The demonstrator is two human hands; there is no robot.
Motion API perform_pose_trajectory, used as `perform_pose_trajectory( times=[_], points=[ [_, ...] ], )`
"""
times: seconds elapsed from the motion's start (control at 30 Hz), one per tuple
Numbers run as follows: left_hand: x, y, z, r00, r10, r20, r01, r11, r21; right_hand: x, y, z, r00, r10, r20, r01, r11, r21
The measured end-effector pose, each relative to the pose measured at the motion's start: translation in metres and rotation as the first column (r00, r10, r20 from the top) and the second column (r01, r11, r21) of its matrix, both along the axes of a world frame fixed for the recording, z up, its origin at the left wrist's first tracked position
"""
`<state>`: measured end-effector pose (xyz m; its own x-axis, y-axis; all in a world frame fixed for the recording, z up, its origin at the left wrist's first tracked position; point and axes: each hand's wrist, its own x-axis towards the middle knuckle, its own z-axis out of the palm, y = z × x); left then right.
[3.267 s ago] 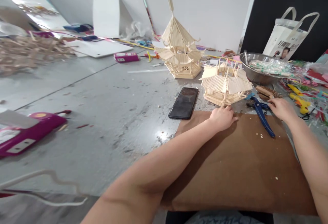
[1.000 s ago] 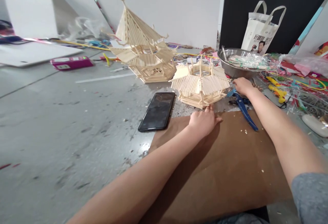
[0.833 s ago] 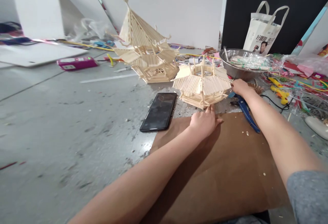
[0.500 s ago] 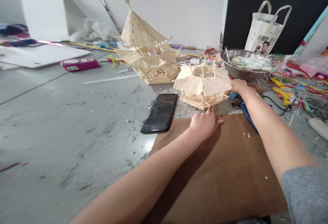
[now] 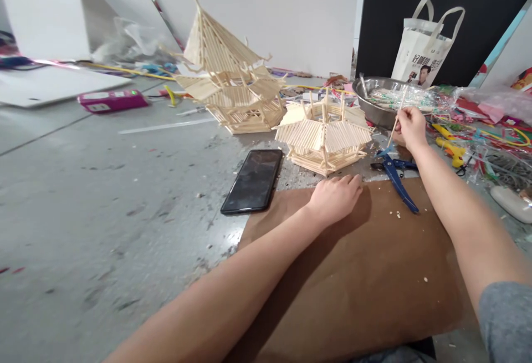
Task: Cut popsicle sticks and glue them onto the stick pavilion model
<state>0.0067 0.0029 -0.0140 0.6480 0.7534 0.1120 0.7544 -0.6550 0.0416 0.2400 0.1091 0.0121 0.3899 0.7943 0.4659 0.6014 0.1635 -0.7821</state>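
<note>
My right hand [image 5: 411, 127] pinches a thin wooden stick [image 5: 393, 131], held upright at a slant above the floor. Just below it lies a pair of blue-handled pliers [image 5: 397, 177], partly on the brown sheet. My left hand [image 5: 336, 199] rests on the brown sheet [image 5: 353, 285] with its fingers loosely bent and nothing visible in them. Right in front of that hand stands a small roofed model made of wooden sticks [image 5: 324, 136], with short posts rising from its top. A taller stick-built pavilion with a pointed roof [image 5: 236, 91] stands behind it to the left.
A black phone [image 5: 253, 182] lies left of the sheet. Behind my right hand are a metal bowl [image 5: 374, 113] with plastic-wrapped sticks and a white bag [image 5: 421, 55]. Yellow glue guns [image 5: 451, 151] and scattered wrappings lie at right. A magenta box [image 5: 112, 101] sits far left.
My right hand has risen from beside the small model and moved right, now with a stick in it. My left hand has drawn slightly back from the model's base, fingers more bent.
</note>
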Motion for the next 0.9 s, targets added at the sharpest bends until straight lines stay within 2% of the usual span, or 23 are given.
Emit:
perform_pose_trajectory(
  times=[0.03,0.13,0.27,0.33,0.4,0.47,0.53,0.6,0.67,0.73,0.77,0.8,0.83,0.9],
  points=[
    [0.0,0.0,0.0,1.0,-0.015,0.024,0.015,1.0,-0.006,-0.002,-0.005,0.003,0.992,0.036,-0.121,-0.031,0.999,0.045],
    [-0.002,-0.001,-0.003,0.988,-0.018,0.155,0.018,1.0,0.003,-0.013,-0.025,0.012,0.936,0.157,-0.316,-0.131,0.986,0.101],
    [-0.001,-0.002,-0.005,0.888,0.042,0.458,-0.023,0.999,-0.047,-0.033,-0.067,0.011,0.75,0.326,-0.575,-0.339,0.937,0.087],
    [0.002,-0.004,-0.004,0.815,0.088,0.573,-0.012,0.991,-0.134,-0.044,-0.088,0.004,0.689,0.366,-0.626,-0.426,0.903,0.059],
    [0.006,-0.006,-0.004,0.75,0.11,0.652,0.059,0.971,-0.232,-0.054,-0.106,-0.003,0.657,0.386,-0.648,-0.513,0.859,-0.008],
    [0.01,-0.008,-0.005,0.703,0.122,0.701,0.152,0.937,-0.315,-0.063,-0.119,-0.009,0.644,0.412,-0.645,-0.582,0.811,-0.064],
    [0.013,-0.01,-0.007,0.686,0.14,0.714,0.205,0.905,-0.374,-0.067,-0.127,-0.013,0.659,0.444,-0.607,-0.622,0.775,-0.108],
    [0.014,-0.011,-0.009,0.686,0.169,0.708,0.2,0.892,-0.406,-0.066,-0.13,-0.016,0.703,0.461,-0.541,-0.624,0.765,-0.159],
    [0.015,-0.012,-0.011,0.672,0.207,0.711,0.173,0.89,-0.422,-0.059,-0.132,-0.017,0.782,0.47,-0.41,-0.591,0.768,-0.246],
    [0.016,-0.01,-0.012,0.638,0.264,0.724,0.143,0.883,-0.448,-0.048,-0.132,-0.016,0.875,0.473,-0.102,-0.473,0.791,-0.388],
    [0.017,-0.008,-0.013,0.615,0.297,0.731,0.134,0.874,-0.467,-0.042,-0.132,-0.015,0.882,0.455,0.118,-0.358,0.813,-0.459],
    [0.017,-0.006,-0.014,0.591,0.329,0.736,0.133,0.861,-0.491,-0.035,-0.133,-0.014,0.839,0.422,0.343,-0.211,0.834,-0.51],
    [0.018,-0.004,-0.015,0.567,0.359,0.741,0.14,0.845,-0.516,-0.03,-0.133,-0.013,0.758,0.385,0.526,-0.057,0.843,-0.535],
    [0.02,-0.001,-0.016,0.525,0.408,0.747,0.164,0.812,-0.559,-0.021,-0.134,-0.012,0.597,0.381,0.706,0.164,0.803,-0.572]
  ],
)
